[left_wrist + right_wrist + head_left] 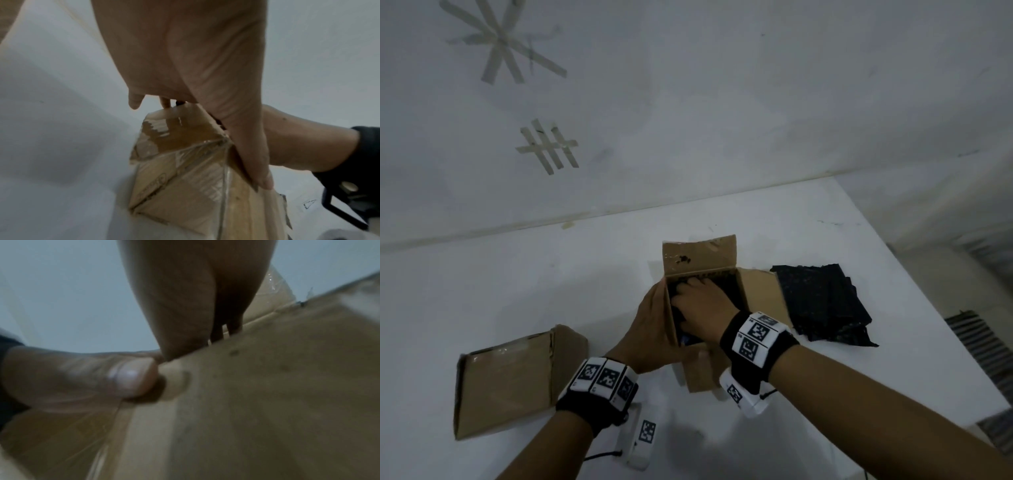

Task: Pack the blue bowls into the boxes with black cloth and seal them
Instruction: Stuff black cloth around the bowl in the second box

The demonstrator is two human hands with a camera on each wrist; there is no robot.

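An open cardboard box (700,257) (185,186) (267,402) stands mid-table, its far flap upright and its right flap folded out. Black cloth (732,284) fills its inside, and a small sliver of blue (688,340) shows at the near inner edge. My left hand (650,325) (185,56) wraps the box's left wall and near corner; its thumb (127,378) presses on the cardboard edge. My right hand (702,305) (185,296) is inside the box, fingers bent down into the cloth, tips hidden.
A stack of black cloths (825,301) lies just right of the box. A second cardboard box (506,383), taped over, sits at the near left. The white table (517,291) ends at a wall behind and drops off on the right.
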